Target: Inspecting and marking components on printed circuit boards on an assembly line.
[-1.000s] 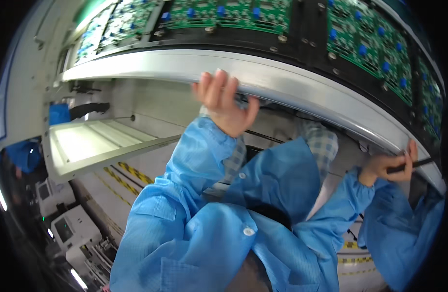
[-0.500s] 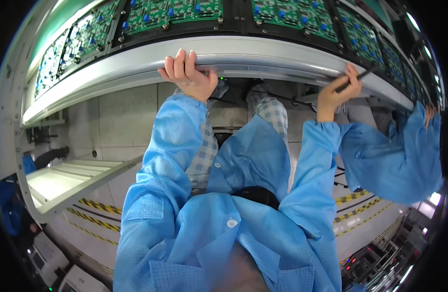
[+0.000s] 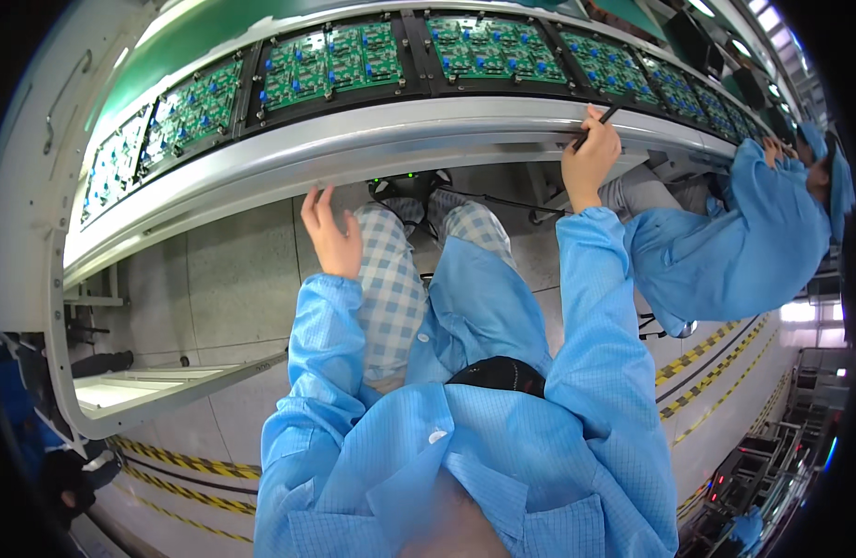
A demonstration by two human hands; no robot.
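Note:
My left hand point(image 3: 335, 234) hangs over my knee, just below the metal front rail point(image 3: 354, 141) of the bench. Its fingers are spread and hold nothing. My right hand point(image 3: 592, 160) is at the rail further right, with its fingers closed round a slim black pen-like tool point(image 3: 615, 109). The tool's tip points up and right toward the boards; its exact kind is too small to tell. Behind the rail lies a row of green circuit boards point(image 3: 498, 48) with blue components, set in black frames point(image 3: 417, 65).
At the right sits a co-worker point(image 3: 726, 237) in a blue smock, hands near the line. A black device point(image 3: 391, 186) with green lights is under the bench. To the left stands a white panel frame point(image 3: 56, 279). Yellow-black striped tape point(image 3: 181, 465) marks the floor.
My left hand has let go of the rail and dropped below it. The right hand still holds the tool. The view has shifted, showing more of the boards and the co-worker.

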